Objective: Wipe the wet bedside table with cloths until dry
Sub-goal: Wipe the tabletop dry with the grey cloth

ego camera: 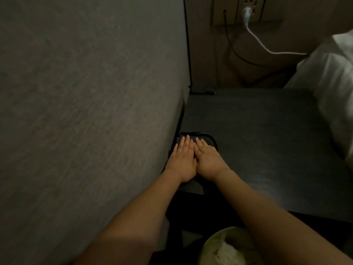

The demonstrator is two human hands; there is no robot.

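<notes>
The bedside table [267,140] has a dark, wood-grained top and fills the right middle of the head view. A dark cloth [209,140] lies on its near left corner, next to the wall. My left hand [181,159] and my right hand [207,159] rest side by side on the cloth, palms down, fingers straight and close together, thumbs touching. The hands cover most of the cloth; only its rounded far edge and a near corner show. In this dim light I cannot tell which parts of the tabletop are wet.
A grey textured wall [86,111] stands tight against the table's left side. White bedding [334,83] overhangs the right edge. A socket panel [246,10] with a white cable [267,48] and a black cable [229,44] is behind. A bin [225,247] sits below the front edge.
</notes>
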